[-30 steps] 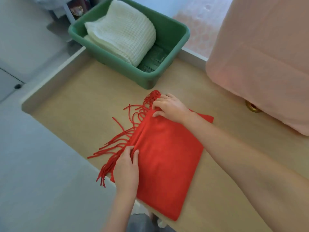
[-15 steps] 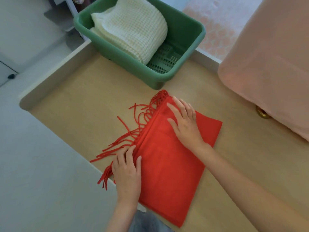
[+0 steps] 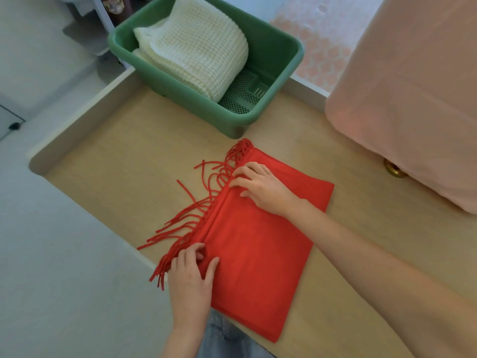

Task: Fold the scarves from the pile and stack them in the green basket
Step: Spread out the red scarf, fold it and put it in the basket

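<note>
A folded red scarf (image 3: 258, 249) lies flat on the wooden surface (image 3: 124, 171) in the lower middle of the frame, its fringe (image 3: 196, 210) fanned out toward the left. The left hand (image 3: 191, 280) pinches the fringed edge at the scarf's lower-left corner, fingers and thumb clenched on a small bunch of fabric. The right hand (image 3: 263, 189) grips the same edge further up, fingers curled onto the cloth. The green basket (image 3: 180, 91) stands in the upper middle of the frame, near the scarf but not touching it, with a folded white knitted scarf (image 3: 196, 47) inside (leaning toward its left end). A large pink cloth (image 3: 413, 99) fills the right of the frame.
</note>
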Demonstrator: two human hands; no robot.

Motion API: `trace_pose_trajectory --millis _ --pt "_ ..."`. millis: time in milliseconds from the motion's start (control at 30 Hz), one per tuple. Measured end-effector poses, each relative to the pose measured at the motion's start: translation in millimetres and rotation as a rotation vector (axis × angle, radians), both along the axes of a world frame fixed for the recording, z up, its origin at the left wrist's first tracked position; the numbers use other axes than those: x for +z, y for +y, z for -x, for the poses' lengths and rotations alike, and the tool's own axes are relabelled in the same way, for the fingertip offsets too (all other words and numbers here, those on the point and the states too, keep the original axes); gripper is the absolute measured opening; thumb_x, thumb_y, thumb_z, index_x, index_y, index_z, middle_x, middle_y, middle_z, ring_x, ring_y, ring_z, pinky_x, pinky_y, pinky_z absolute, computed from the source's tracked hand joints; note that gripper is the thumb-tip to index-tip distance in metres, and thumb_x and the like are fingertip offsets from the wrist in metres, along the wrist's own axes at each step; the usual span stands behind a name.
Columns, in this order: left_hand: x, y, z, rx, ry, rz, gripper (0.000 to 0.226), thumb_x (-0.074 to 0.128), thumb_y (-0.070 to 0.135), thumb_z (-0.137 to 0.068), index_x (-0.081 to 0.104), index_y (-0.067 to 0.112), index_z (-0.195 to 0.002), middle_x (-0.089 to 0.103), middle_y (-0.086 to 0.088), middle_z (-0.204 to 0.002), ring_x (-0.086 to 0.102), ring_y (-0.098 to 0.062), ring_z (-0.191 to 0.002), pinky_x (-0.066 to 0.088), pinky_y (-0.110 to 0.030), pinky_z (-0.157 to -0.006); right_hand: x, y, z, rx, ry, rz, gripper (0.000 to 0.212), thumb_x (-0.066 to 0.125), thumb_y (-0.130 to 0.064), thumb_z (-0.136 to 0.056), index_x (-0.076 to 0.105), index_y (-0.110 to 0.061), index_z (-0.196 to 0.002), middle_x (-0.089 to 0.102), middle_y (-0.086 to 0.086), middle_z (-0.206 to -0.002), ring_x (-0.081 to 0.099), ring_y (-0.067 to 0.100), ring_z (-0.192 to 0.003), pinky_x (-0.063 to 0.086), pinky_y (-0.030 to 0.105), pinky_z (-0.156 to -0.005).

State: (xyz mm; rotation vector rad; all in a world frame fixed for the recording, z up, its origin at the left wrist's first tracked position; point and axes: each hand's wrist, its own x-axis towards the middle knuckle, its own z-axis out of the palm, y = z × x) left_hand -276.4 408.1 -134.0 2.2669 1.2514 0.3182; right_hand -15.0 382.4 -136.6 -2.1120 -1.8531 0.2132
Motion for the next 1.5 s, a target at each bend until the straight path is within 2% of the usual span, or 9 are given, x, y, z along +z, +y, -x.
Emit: trace_pose_trajectory --millis 133,233,333,433,600,700,900,1333,1500 --pt "-0.7 9.2 2.2 0.026 -0.047 0.04 0.016 0.072 0.014 -0.081 0.061 0.014 -0.091 0.049 0.006 -0.077 0.047 -0.015 -0.075 0.042 -0.032 -0.071 -2.7 12.6 -5.8 0.073 -0.058 -0.02 0.01 0.07 -0.019 -0.078 0.064 -0.016 -0.086 0.064 0.001 -0.105 0.037 0.021 -0.114 0.029 0.034 -0.102" --pt "-1.5 17.8 -0.8 0.034 -0.084 0.035 0.008 0.063 0.008 -0.087 0.056 0.009 -0.09 0.052 -0.001 -0.085 0.052 -0.021 -0.075 0.044 -0.034 -0.07 -0.6 17.4 -6.6 0.056 -0.046 -0.049 0.012 0.052 -0.025 -0.089 0.058 -0.015 -0.088 0.065 -0.002 -0.098 0.045 0.022 -0.114 0.025 0.032 -0.107" --pt "-0.9 28.4 -6.3 0.096 -0.052 0.126 0.003 0.054 0.01 -0.093 0.053 0.009 -0.095 0.059 -0.005 -0.087 0.058 -0.027 -0.078 0.043 -0.034 -0.068 -4.7 23.3 -0.9 0.024 -0.08 -0.041 0.006 0.057 -0.017 -0.088 0.058 -0.012 -0.09 0.063 0.001 -0.093 0.052 0.027 -0.106 0.024 0.033 -0.109" --pt "-3.9 35.3 -9.1 0.048 -0.002 0.07 0.014 0.058 0.008 -0.091 0.056 0.007 -0.105 0.064 -0.01 -0.093 0.061 -0.03 -0.085 0.05 -0.043 -0.072 -13.0 26.9 11.4 -0.084 -0.107 0.01 0.023 0.063 -0.012 -0.085 0.061 -0.011 -0.108 0.06 0.007 -0.116 0.046 0.03 -0.118 0.019 0.038 -0.113" --pt "-8.0 34.7 -8.5 -0.079 0.088 -0.227 0.037 0.056 0.011 -0.09 0.054 0.007 -0.126 0.055 -0.012 -0.119 0.051 -0.031 -0.111 0.038 -0.043 -0.098 -5.0 -10.0 55.7 -0.485 -0.036 -0.024 0.054 0.044 -0.031 -0.095 0.034 -0.017 -0.146 0.02 0.008 -0.157 0.014 0.026 -0.145 0.006 0.042 -0.119" --pt "-8.6 26.7 -16.7 -0.35 0.015 -0.26 0.042 0.041 0.021 -0.094 0.052 0.013 -0.134 0.047 -0.009 -0.14 0.036 -0.027 -0.135 0.026 -0.042 -0.111 -6.1 -51.6 93.2 -0.673 0.054 0.076 0.064 0.031 -0.05 -0.097 0.019 -0.02 -0.152 0.003 0.007 -0.16 -0.001 0.027 -0.147 -0.001 0.041 -0.118" --pt "-36.3 12.9 -17.2 -0.568 0.3 -0.239 0.059 0.029 0.04 -0.094 0.027 0.02 -0.149 0.017 -0.006 -0.159 0.015 -0.025 -0.146 0.015 -0.058 -0.112 -22.1 -99.4 109.5 -0.712 -0.056 0.374 0.075 0.015 -0.071 -0.091 0.016 -0.028 -0.152 0.008 0.005 -0.16 0.003 0.031 -0.147 0.005 0.051 -0.116" --pt "-15.6 -105.9 -61.4 -0.778 0.338 -0.054 0.071 0.037 0.057 -0.082 0.036 0.027 -0.146 0.027 -0.007 -0.155 0.029 -0.027 -0.141 0.032 -0.047 -0.103 -7.0 -235.8 27.4 -0.621 0.024 0.493 0.08 0.016 -0.08 -0.081 -0.007 -0.044 -0.148 -0.019 -0.01 -0.157 -0.026 0.016 -0.143 -0.016 0.039 -0.115" --pt "-4.6 -115.8 -69.0 -0.859 0.28 -0.063 0.069 0.041 0.053 -0.077 0.043 0.028 -0.141 0.033 -0.008 -0.153 0.03 -0.023 -0.139 0.039 -0.044 -0.1 3.5 -268.7 32.2 -0.697 0.141 0.384 0.077 0.027 -0.072 -0.085 0.001 -0.041 -0.15 -0.016 -0.011 -0.158 -0.018 0.012 -0.145 -0.015 0.028 -0.115"
